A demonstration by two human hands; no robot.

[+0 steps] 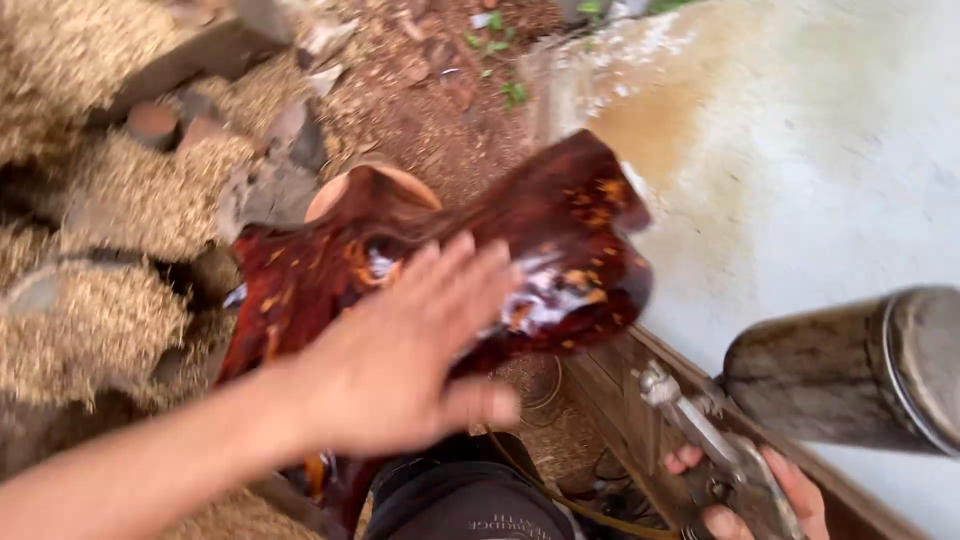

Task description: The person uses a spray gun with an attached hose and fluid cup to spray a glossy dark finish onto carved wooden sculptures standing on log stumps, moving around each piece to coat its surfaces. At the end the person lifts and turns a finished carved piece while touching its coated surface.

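Observation:
A glossy dark red slab of wood [560, 210] with orange flecks and an irregular edge lies in the middle of the head view. My left hand [410, 350] rests flat on its wet-looking surface, fingers spread and blurred by motion. At the lower right my right hand [745, 495] grips the handle of a metal spray gun [700, 430]. The gun's dull metal cup [850, 370] juts out to the right of the slab, apart from it.
Heaps of pale sawdust [110, 320] and scraps of wood [180, 60] cover the ground on the left. A whitish stained wall or sheet [820, 170] fills the right. A wooden frame [620, 390] runs under the slab, and a dark trouser leg [460, 500] is at the bottom.

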